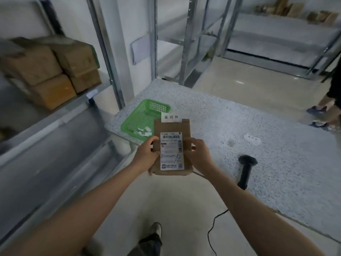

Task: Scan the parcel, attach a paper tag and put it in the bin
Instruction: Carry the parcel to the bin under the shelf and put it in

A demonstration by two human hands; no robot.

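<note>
Work surface: a speckled grey-white table (pixel 239 115) fills the centre and right of the frame, standing on a pale, glossy floor. Metal shelving (pixel 114 52) rises behind it and along the left edge; brown cardboard boxes (pixel 49 71) are stacked on the shelf at upper left, and further blurred brown items sit on a rack at upper right. The legs and shoes of a second person (pixel 321 115) appear at the right edge.

On the table: a green mesh basket (pixel 144 117) at the near left corner, containing small white pieces; a black handheld scanner (pixel 246 169) lying near the front edge at right, its cable trailing to the floor; a small white label (pixel 251 138) lying flat beyond the scanner.

Parcel (pixel 172 146): held above the table's front edge at frame centre, just in front of the basket. Its long axis runs up-down in the frame, printed face toward the camera. It is a flat brown paper package carrying a white shipping label with barcodes. A white paper tag (pixel 171 117) with printed characters projects past its top edge.

Left hand (pixel 147 154): fingers curled around the parcel's left edge, thumb on the front. Right hand (pixel 200 154): likewise gripping the right edge.
</note>
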